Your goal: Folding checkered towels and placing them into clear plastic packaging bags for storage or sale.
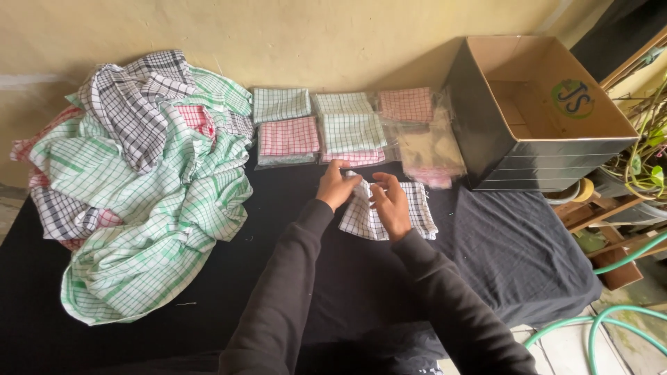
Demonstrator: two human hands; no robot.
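Nearest, two dark sleeves reaching forward over a bench [528, 250] draped in black cloth. Left hand [338, 186] and right hand [390, 205] close together, both pinching the top edge of a small folded cloth [420, 208], white with dark checks, flat on the bench under and just right of the right hand. Left of the hands, a big loose heap of checked cloths [139, 187], green, red and black on white, spilling toward the near edge. Just beyond the hands, a row of folded cloths in clear bags [326, 128], green and red checks, side by side against the wall [313, 35]. Beyond and right of the hands, an open cardboard box [486, 132] with dark outer sides, tipped on the bench's far corner. Far right, off the bench, a green hose [611, 319] on the floor.
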